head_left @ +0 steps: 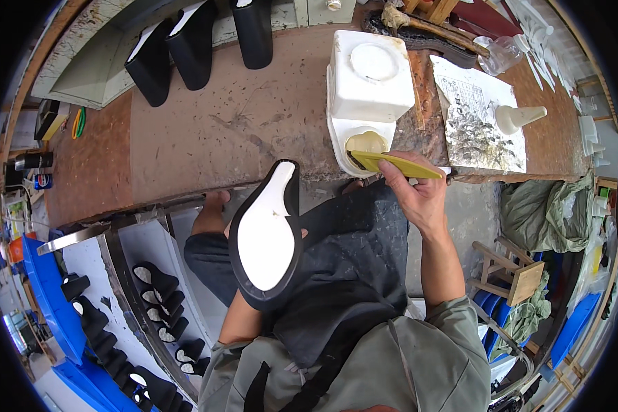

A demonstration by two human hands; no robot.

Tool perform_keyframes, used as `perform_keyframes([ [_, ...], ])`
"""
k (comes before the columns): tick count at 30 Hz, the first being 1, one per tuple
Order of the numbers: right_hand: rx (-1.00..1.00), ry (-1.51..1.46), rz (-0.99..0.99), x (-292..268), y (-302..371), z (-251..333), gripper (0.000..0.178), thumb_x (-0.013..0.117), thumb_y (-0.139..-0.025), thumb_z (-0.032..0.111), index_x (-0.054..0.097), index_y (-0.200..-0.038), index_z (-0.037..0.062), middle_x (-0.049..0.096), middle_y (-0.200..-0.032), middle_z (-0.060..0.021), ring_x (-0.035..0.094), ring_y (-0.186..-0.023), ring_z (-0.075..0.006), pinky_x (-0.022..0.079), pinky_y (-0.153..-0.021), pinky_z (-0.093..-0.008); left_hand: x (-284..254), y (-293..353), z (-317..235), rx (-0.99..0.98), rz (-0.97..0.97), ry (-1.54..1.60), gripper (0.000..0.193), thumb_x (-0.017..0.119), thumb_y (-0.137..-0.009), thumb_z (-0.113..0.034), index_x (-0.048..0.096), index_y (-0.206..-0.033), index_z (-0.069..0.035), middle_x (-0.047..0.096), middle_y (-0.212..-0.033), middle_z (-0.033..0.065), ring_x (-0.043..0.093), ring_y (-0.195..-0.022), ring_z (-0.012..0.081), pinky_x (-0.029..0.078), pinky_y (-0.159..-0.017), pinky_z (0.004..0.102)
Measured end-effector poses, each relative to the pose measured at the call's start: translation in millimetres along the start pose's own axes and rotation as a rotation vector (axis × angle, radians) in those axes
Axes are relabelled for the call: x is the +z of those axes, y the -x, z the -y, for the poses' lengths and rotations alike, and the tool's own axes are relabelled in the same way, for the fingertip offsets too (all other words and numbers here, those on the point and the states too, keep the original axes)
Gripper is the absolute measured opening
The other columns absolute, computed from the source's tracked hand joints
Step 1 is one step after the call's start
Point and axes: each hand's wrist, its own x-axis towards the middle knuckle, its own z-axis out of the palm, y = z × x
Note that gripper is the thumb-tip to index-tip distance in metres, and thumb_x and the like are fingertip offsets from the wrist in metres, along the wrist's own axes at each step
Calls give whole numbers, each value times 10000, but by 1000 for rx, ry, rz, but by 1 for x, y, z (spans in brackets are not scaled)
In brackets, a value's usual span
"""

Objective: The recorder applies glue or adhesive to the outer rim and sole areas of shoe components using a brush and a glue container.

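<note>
My left hand (305,234) grips a black wedge shoe sole (262,226), held over my lap with its white inner face up. Most of that hand is hidden beneath the sole; only fingertips show at its edge. In my right hand (419,199) is a flat yellow-handled brush (398,165), pinched between thumb and fingers. Its dark bristle end reaches into the front opening of a white glue pot (371,96), where a pale substance (366,142) shows. The pot stands at the bench's front edge.
Three black wedge soles (190,48) stand along the back of the brown bench (206,130). A white nozzle (518,118) sits on a stained paper sheet (484,147) at right. More soles fill a rack (159,288) at lower left. A small wooden stool (511,271) stands at right.
</note>
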Motion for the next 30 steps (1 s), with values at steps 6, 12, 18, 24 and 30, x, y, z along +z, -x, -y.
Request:
perform_keyframes([
  [6, 170, -103, 43, 4, -5, 4, 148, 670, -831, 86, 669, -923, -30, 655, -792, -65, 571, -620, -88, 451, -558, -218, 8, 3, 5, -165, -119, 385, 501, 744, -746, -110, 495, -1160, 24, 530, -1202, 209, 576, -1060, 269, 491, -850, 360],
  [12, 390, -399, -12, -8, -7, -2, 118, 660, -842, 74, 659, -887, -35, 622, -677, -21, 534, -552, -65, 417, -501, -204, 41, 46, 39, -16, -154, 518, 711, 734, -744, -63, 273, -1283, -17, 420, -1294, 300, 465, -1204, 370, 381, -1027, 428],
  [18, 361, -612, 30, -23, 14, 41, 123, 647, -829, 34, 634, -893, -70, 645, -719, -99, 579, -535, -122, 461, -481, -234, 34, 58, 31, -68, -133, 566, 757, 774, -708, -66, 279, -1268, 55, 389, -1353, 241, 486, -1197, 313, 428, -984, 415],
  [24, 32, -594, -23, -6, 37, 101, 136, 657, -807, 4, 626, -916, -71, 648, -751, -136, 588, -544, -121, 452, -478, -222, 21, 69, 30, 330, -203, 63, 742, 706, -796, -291, 284, -1340, -15, 361, -1327, 256, 434, -1222, 417, 364, -1034, 449],
  [30, -98, -495, 8, -7, 45, 131, 119, 650, -795, -32, 629, -904, -72, 654, -801, -135, 595, -560, -117, 456, -504, -221, -6, 68, 13, 481, -369, 104, 621, 665, -829, -326, 390, -1325, -74, 307, -1385, 244, 442, -1224, 399, 380, -1018, 403],
])
